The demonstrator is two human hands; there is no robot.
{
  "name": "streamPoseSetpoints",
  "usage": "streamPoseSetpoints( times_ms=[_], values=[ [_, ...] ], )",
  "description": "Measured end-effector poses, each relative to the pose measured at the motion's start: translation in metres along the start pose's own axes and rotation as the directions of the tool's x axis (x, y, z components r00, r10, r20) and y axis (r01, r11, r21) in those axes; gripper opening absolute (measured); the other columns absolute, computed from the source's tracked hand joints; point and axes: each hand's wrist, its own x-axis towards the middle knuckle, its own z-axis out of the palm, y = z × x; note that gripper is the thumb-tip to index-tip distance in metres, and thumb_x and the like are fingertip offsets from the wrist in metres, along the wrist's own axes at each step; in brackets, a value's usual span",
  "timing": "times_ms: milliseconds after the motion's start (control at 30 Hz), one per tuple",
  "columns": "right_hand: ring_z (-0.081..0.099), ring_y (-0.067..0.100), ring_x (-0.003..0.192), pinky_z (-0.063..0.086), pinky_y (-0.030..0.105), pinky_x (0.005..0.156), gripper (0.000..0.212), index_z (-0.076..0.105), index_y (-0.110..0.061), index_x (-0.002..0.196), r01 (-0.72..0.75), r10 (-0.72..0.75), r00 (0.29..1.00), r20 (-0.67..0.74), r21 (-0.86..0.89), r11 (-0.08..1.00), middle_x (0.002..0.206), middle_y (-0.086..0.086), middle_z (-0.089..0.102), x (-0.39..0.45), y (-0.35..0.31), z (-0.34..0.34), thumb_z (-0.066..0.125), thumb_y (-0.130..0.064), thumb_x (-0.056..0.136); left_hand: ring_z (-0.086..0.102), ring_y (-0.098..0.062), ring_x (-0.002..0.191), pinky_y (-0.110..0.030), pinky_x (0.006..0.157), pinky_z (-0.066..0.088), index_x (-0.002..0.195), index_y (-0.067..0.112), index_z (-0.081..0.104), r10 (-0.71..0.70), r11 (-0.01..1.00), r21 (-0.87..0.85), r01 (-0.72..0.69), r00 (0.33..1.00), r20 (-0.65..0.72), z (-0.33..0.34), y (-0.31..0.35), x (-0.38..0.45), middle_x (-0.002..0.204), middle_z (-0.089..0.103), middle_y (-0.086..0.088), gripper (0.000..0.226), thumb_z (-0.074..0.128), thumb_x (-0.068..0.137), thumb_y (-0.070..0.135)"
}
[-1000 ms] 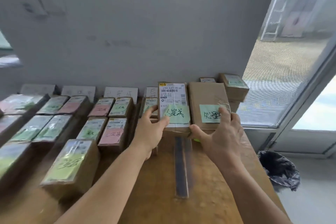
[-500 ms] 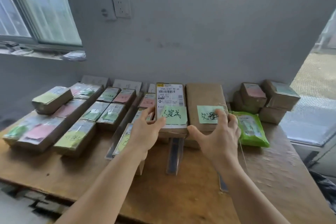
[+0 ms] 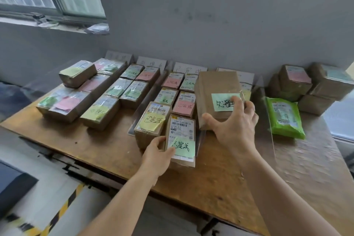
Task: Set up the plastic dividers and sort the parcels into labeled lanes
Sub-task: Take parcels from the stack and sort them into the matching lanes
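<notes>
L hand [image 3: 157,154]: grips small brown box w/ white label + green note [image 3: 182,141], thumb on top.
R hand [image 3: 236,128]: fingers spread over big plain brown box w/ green note [image 3: 217,92], thumb at near edge.

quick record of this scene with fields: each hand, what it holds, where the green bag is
left hand: grips small labelled parcel, front of a middle lane
right hand: grips large brown parcel with green note
green bag: flat on table, right of the clear divider
stacked boxes: far right, by the wall
</notes>
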Motion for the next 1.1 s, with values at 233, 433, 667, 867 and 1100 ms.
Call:
streamPoseSetpoints(
  times_ms=[233,433,667,867,1100],
  values=[
    [0.018,0.028,0.135,0.034,0.046,0.105,0.089,0.029,-0.029,0.14,0.023,-0.023,1.0,0.011,0.005,1.0,0.15,0.006,0.021,-0.001,0.002,0.004,0.073,-0.059,0.069,0.059,-0.016,0.104,-0.021,0.066,0.048,0.136,0.026,0.04,0.052,0.944,0.33,-0.005,0.99,-0.132,0.021,-0.03,0.019,0.125,0.06,0.0,0.047,0.058,0.092,0.031],
    [0.019,0.029,0.134,0.033,0.047,0.104,0.088,0.03,-0.029,0.139,0.042,-0.043,0.998,0.041,0.022,0.999,0.15,0.006,0.022,-0.002,0.003,0.01,0.074,-0.058,0.068,0.044,-0.018,0.115,-0.028,0.08,0.048,0.132,0.028,0.041,0.434,0.637,0.728,-0.252,0.898,-0.069,0.025,-0.038,0.015,0.129,0.045,-0.002,0.043,0.057,0.092,0.03],
    [0.019,0.029,0.134,0.031,0.045,0.105,0.088,0.03,-0.028,0.14,0.046,-0.047,0.997,0.061,0.028,0.999,0.15,0.007,0.022,-0.002,0.003,0.016,0.073,-0.058,0.069,0.024,-0.02,0.137,-0.035,0.113,0.02,0.141,0.018,0.038,0.495,0.13,0.836,-0.533,0.765,0.411,0.018,-0.049,0.018,0.147,0.034,-0.002,0.054,0.053,0.093,0.036],
    [0.019,0.028,0.134,0.032,0.045,0.105,0.089,0.03,-0.028,0.14,0.044,-0.045,0.998,0.047,0.023,0.999,0.15,0.006,0.022,0.002,0.003,0.016,0.074,-0.059,0.069,0.031,-0.026,0.133,-0.037,0.109,0.029,0.142,0.011,0.035,0.464,0.12,0.901,-0.417,0.826,0.321,0.031,-0.03,0.034,0.149,0.029,-0.01,0.055,0.057,0.092,0.018],
    [0.017,0.026,0.135,0.033,0.047,0.104,0.091,0.03,-0.028,0.14,0.035,-0.036,0.998,0.044,0.019,0.999,0.151,0.005,0.021,0.007,0.007,0.016,0.074,-0.06,0.067,0.034,-0.027,0.131,-0.036,0.106,0.033,0.14,0.008,0.036,0.401,0.162,0.912,-0.376,0.87,0.287,0.046,-0.014,0.049,0.146,0.031,-0.011,0.058,0.061,0.089,0.014]
  ],
)
